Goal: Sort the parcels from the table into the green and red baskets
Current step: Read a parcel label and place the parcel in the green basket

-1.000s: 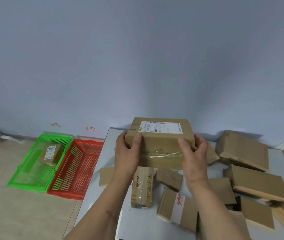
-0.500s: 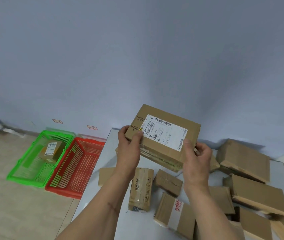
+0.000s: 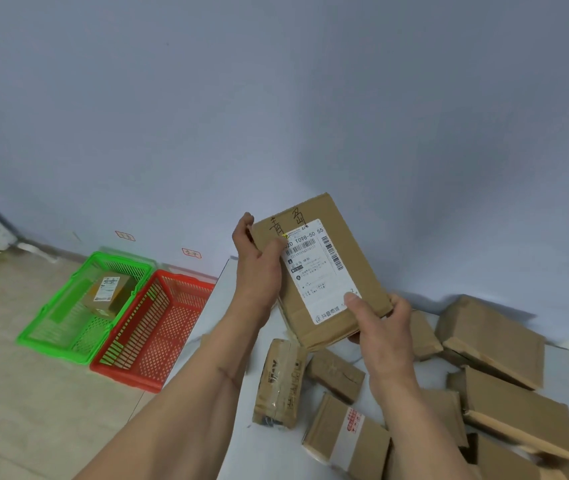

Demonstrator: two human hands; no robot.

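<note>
Both the left hand (image 3: 257, 268) and right hand (image 3: 382, 318) grip the labelled parcel (image 3: 321, 271) tilted up above the table (image 3: 241, 441), so read its label first, then carry it two-handed to the green basket (image 3: 33, 337) or red basket (image 3: 127, 374).

Parcels (image 3: 491, 344) crowd the worktop (image 3: 227, 306) from its centre to the right edge, leaving bare surface only along the left edge. Beyond that edge, the red basket (image 3: 158, 327) stands open-topped beside the green basket (image 3: 68, 306), where one box (image 3: 111, 292) occupies the far half.
</note>
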